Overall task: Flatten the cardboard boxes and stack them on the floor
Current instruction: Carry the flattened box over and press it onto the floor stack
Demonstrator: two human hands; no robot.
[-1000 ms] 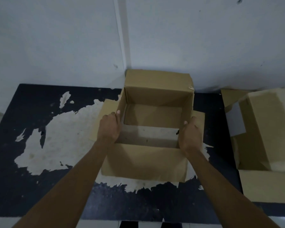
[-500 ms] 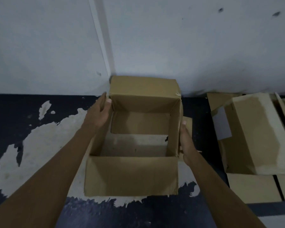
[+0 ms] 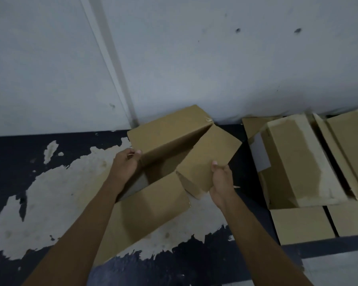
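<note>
Our left hand (image 3: 125, 164) now grips the cardboard box (image 3: 167, 137) at its left corner, fingers curled; our right hand (image 3: 222, 178) pinches the right wall. Square before, the box now skews toward flat on the floor (image 3: 50, 182), beside flattened boxes (image 3: 298, 157)

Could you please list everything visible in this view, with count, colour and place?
cardboard box: one, brown, half collapsed, on the floor at centre by the wall.
flattened cardboard boxes: at least two, brown, one with a pale label, lying on the floor at right.
floor: one, dark with large pale worn patches, across the lower frame.
wall: pale grey, with small dark marks, behind everything.
left hand: one, grips the box's left edge.
right hand: one, grips the box's right panel.
</note>
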